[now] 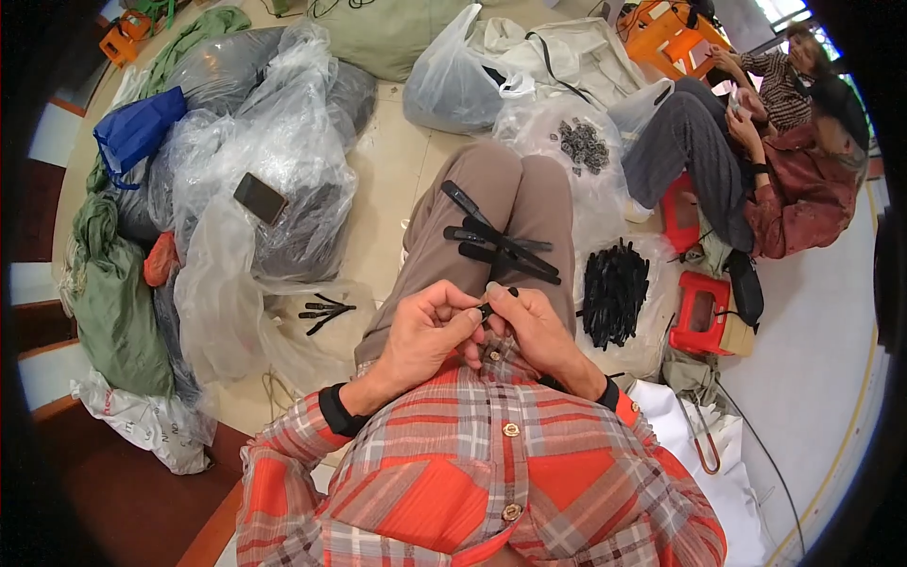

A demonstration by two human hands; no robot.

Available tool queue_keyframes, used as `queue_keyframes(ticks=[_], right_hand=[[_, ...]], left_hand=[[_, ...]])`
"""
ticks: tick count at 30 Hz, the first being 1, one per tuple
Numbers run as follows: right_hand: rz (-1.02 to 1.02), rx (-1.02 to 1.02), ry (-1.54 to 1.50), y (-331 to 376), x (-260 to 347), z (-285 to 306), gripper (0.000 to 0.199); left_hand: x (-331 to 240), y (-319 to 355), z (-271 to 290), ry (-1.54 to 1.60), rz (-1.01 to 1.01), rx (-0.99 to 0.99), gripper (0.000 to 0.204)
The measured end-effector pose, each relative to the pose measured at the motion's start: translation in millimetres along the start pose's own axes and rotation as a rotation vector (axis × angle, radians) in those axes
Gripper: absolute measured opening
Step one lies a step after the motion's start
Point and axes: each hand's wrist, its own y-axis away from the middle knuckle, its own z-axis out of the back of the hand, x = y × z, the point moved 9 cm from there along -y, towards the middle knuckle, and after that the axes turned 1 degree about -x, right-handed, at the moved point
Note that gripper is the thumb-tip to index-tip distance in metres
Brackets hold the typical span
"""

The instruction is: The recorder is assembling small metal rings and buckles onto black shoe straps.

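Above my lap, my left hand and my right hand meet, both pinching a small black clip. Fingers cover most of it; it looks like a hair clip. Across my thighs lie several long black hair clips, crossing one another. A dense heap of black clips rests on plastic to the right of my knees. Farther off, a pile of small dark metal pieces sits on clear plastic. Left of my legs, several black clips lie fanned out on a plastic sheet.
Large plastic-wrapped bundles fill the left side, with a phone on top. White bags stand ahead. A red stool is at the right, near a seated co-worker; another person sits behind.
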Motion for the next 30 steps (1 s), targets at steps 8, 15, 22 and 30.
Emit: queue_keyframes(ticks=[8,15,22,30], right_hand=[[0.432,-0.090,0.807,8,47,-16,0.027],[0.814,-0.062,1.566,34,53,-63,0.018],[0.638,0.179,1.118,26,75,-42,0.015],[0.167,0.194,0.730,0,41,-10,0.026]], left_hand=[[0,6,7,-0.070,-0.038,-0.091,0.007],[-3,14,10,-0.513,-0.183,-0.178,0.010],[0,15,9,-0.050,-0.072,-0.033,0.013],[-10,6,2,-0.170,-0.097,0.003,0.010]])
